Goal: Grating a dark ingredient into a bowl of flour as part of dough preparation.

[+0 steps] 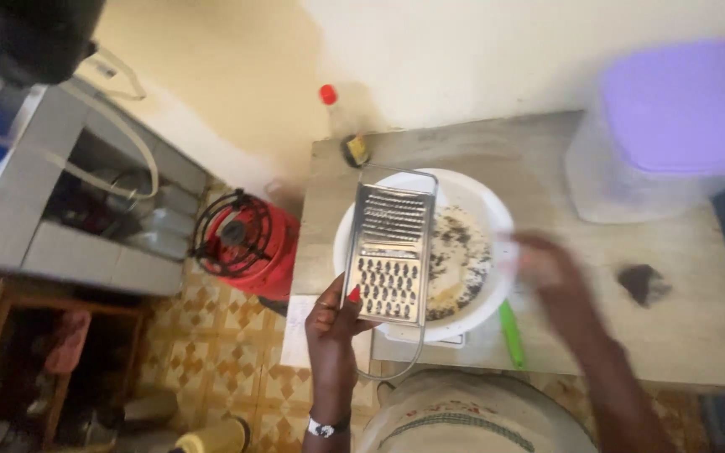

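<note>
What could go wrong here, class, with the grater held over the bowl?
1. The left hand grips the grater by its lower edge, thumb near the blades: a slip might cut it.
2. The bowl sits near the table front edge; a push could tip it off.
3. The right hand is blurred, moving beside the bowl, and could knock it.

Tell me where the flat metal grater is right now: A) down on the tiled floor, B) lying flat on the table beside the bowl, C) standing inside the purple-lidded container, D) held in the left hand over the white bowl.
D: the left hand grips the grater at its lower edge, holding it over the white bowl.
</note>
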